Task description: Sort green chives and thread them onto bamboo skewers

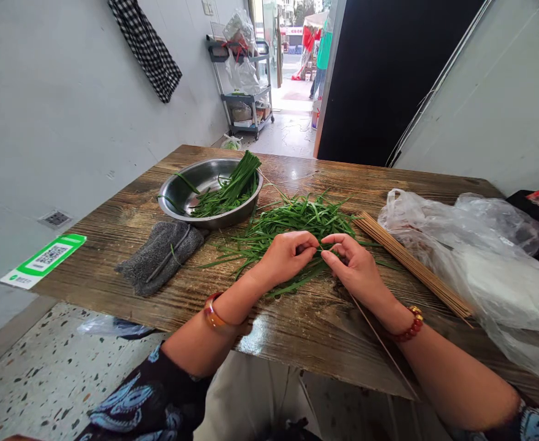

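Note:
In the head view, my left hand [292, 252] is closed in a pinch, its fingertips on a thin green chive leaf [321, 247]. My right hand [353, 264] pinches close beside it, fingertips almost meeting the left ones. A thin bamboo skewer [382, 341] slants from under my right hand down past the table's front edge; its line leads to the fingertips, where its upper part is hidden. Beneath and behind both hands lies a loose pile of chives [292, 220]. To the right rests a bundle of bamboo skewers [410, 263].
A steel bowl [177, 211] with chives stands at the back left of the wooden table [310, 349]. Near it are a grey mesh cloth [162, 257] and a green QR-code card [44, 262]. Clear plastic bags [490, 269] cover the right side. A cart [246, 95] stands by the doorway.

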`<act>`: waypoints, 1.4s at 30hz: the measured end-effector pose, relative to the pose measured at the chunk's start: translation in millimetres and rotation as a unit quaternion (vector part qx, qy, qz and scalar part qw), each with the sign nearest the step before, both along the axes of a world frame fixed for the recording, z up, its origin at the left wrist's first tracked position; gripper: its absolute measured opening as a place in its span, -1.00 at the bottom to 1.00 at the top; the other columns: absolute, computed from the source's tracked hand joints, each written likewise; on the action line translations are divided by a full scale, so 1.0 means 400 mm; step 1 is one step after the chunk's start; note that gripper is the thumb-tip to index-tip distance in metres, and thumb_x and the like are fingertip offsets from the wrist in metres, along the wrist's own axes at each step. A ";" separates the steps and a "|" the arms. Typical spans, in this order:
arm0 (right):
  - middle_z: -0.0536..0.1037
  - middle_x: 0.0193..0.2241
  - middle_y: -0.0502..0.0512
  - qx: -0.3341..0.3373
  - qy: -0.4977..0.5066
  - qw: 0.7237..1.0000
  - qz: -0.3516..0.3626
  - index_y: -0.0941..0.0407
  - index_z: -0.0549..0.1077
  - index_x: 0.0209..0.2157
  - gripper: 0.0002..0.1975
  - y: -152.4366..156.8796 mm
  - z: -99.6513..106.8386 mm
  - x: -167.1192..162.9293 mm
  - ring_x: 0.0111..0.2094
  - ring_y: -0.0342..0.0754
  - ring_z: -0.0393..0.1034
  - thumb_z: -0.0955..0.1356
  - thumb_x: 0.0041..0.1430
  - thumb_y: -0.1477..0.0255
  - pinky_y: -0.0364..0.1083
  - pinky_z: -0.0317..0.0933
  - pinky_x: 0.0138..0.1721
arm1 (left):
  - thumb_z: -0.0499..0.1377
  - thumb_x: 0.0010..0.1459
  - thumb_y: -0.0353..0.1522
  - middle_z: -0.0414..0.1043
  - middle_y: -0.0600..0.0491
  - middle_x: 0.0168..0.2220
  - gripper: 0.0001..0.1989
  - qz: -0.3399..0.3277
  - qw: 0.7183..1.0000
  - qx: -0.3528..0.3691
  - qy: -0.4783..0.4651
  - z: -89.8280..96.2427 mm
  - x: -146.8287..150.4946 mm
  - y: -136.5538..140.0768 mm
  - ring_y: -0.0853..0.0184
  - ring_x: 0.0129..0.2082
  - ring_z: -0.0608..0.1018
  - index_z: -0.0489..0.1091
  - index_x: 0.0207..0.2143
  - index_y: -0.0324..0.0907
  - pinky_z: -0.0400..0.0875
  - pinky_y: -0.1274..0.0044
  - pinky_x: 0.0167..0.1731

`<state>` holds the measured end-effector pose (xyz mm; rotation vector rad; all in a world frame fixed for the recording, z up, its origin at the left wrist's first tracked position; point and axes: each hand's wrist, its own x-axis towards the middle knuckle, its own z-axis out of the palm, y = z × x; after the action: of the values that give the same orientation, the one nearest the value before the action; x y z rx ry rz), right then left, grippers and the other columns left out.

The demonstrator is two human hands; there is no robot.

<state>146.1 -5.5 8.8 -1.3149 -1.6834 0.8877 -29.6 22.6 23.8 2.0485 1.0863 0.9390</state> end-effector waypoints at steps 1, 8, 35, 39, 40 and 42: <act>0.31 -0.58 -0.11 0.002 0.002 1.000 0.001 0.12 0.40 -0.13 -0.72 0.001 -0.001 0.000 -0.59 -0.18 0.18 0.31 0.17 0.28 -0.16 0.07 -0.52 | 0.10 0.07 -0.49 0.32 0.16 -0.55 -0.89 -0.003 1.000 0.001 0.003 0.000 0.000 0.000 0.49 -0.53 0.29 0.43 -0.43 -0.23 0.16 0.63 -0.49; 0.37 -0.55 -0.07 0.003 0.006 1.000 0.003 0.13 0.40 -0.14 -0.72 0.006 -0.009 0.001 -0.60 -0.18 0.23 0.32 0.18 0.25 -0.16 0.11 -0.53 | 0.08 0.12 -0.51 0.44 0.09 -0.46 -0.83 -0.048 0.998 0.027 0.031 -0.006 -0.002 0.004 0.44 -0.44 0.41 0.48 -0.39 -0.22 0.25 0.60 -0.38; 0.37 -0.63 -0.10 -0.041 -0.015 0.997 0.063 0.13 0.42 -0.34 -0.83 0.001 -0.012 -0.009 -0.63 -0.16 0.31 0.32 0.15 0.30 -0.15 0.14 -0.54 | 0.17 0.14 -0.41 0.42 -0.01 -0.34 -0.91 0.061 0.966 0.116 0.225 -0.056 -0.034 0.056 0.25 -0.27 0.44 0.48 -0.33 -0.19 0.33 0.43 -0.22; 0.40 -0.59 -0.08 -0.040 -0.005 0.998 0.055 0.13 0.42 -0.33 -0.81 0.001 -0.013 -0.008 -0.62 -0.16 0.33 0.33 0.15 0.28 -0.15 0.17 -0.53 | 0.16 0.09 -0.49 0.38 0.04 -0.39 -0.94 0.090 0.976 0.099 0.169 -0.046 -0.030 0.057 0.33 -0.34 0.41 0.42 -0.41 -0.20 0.30 0.48 -0.28; 0.41 -0.58 -0.07 -0.041 -0.003 0.998 0.050 0.13 0.42 -0.33 -0.80 0.001 -0.014 -0.007 -0.62 -0.16 0.34 0.33 0.16 0.27 -0.15 0.17 -0.53 | 0.15 0.07 -0.51 0.37 0.05 -0.40 -0.93 0.094 0.979 0.096 0.150 -0.045 -0.030 0.058 0.34 -0.35 0.40 0.40 -0.42 -0.21 0.29 0.50 -0.30; 0.40 -0.57 -0.07 -0.042 -0.001 0.998 0.038 0.13 0.42 -0.32 -0.78 0.001 -0.015 -0.006 -0.63 -0.16 0.34 0.33 0.16 0.24 -0.15 0.16 -0.54 | 0.12 0.05 -0.55 0.35 0.08 -0.43 -0.90 0.095 0.984 0.091 0.122 -0.042 -0.029 0.058 0.37 -0.39 0.38 0.36 -0.44 -0.21 0.27 0.53 -0.34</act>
<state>143.7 -5.1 2.8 -1.3153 -1.7235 1.0124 -41.1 45.8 7.1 2.2856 1.3919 0.9260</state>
